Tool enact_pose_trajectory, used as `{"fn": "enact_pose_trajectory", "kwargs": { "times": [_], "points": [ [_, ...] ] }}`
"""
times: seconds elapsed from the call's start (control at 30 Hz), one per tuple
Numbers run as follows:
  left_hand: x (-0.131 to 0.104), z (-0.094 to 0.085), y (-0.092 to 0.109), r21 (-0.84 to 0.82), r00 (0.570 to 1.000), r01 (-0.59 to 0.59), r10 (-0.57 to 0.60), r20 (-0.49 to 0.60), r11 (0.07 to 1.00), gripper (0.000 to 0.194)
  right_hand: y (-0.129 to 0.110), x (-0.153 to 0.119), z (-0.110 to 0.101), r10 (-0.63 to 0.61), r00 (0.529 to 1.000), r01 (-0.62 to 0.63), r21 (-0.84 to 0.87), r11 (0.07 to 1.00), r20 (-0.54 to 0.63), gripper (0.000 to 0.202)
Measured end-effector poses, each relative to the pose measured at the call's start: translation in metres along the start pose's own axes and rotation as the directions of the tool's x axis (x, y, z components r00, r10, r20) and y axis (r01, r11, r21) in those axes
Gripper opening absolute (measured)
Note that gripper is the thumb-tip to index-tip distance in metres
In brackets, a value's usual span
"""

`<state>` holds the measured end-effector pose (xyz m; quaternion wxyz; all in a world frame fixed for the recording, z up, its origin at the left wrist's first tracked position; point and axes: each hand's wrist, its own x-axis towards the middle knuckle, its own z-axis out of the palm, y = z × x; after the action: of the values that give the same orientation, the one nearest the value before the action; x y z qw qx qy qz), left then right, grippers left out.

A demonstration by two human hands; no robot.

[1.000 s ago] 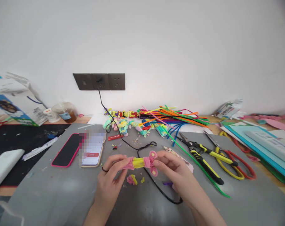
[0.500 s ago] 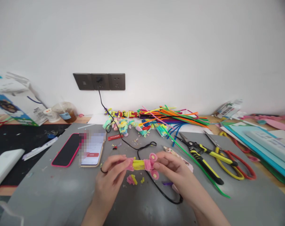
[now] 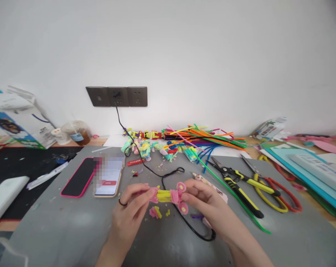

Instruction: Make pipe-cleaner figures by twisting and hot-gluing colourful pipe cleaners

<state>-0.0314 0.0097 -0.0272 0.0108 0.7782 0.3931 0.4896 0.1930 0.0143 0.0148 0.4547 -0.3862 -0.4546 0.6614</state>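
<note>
A pink and yellow pipe-cleaner figure (image 3: 164, 195) lies level between my two hands above the grey mat (image 3: 81, 230). My left hand (image 3: 131, 211), with a dark ring on one finger, pinches its pink left end. At its right end, beside two pink loops with yellow centres, my right hand (image 3: 205, 198) grips it between thumb and fingers. Just below the figure, small pink and yellow scraps (image 3: 156, 212) rest on the mat. A black cable (image 3: 184, 219) runs behind and under the figure.
Two phones (image 3: 78, 177) lie at the left. Pliers (image 3: 240, 189), scissors (image 3: 281, 194) and a green pipe cleaner (image 3: 251, 217) are at the right. Colourful pipe cleaners (image 3: 212, 137) and fuzzy pieces (image 3: 145, 147) line the back. A drink cup (image 3: 80, 136) stands back left.
The looped right end of the figure has shifted slightly right and down, and its loops have turned a little. Both hands keep their hold in nearly the same places.
</note>
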Motion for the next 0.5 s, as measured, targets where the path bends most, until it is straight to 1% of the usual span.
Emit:
{"fn": "enact_pose_trajectory", "kwargs": {
  "times": [0.27,0.5],
  "points": [
    [0.0006,-0.0007,0.0007,0.001,1.0,0.006,-0.006,-0.02,1.0,0.03,-0.0016,0.0004,0.0027,0.012,1.0,-0.013,-0.026,1.0,-0.014,0.024],
    [-0.0012,-0.0003,-0.001,0.002,1.0,0.015,-0.015,-0.013,1.0,0.029,0.0002,-0.0004,0.0017,0.012,1.0,-0.013,-0.042,0.999,-0.019,0.024]
  ]
}}
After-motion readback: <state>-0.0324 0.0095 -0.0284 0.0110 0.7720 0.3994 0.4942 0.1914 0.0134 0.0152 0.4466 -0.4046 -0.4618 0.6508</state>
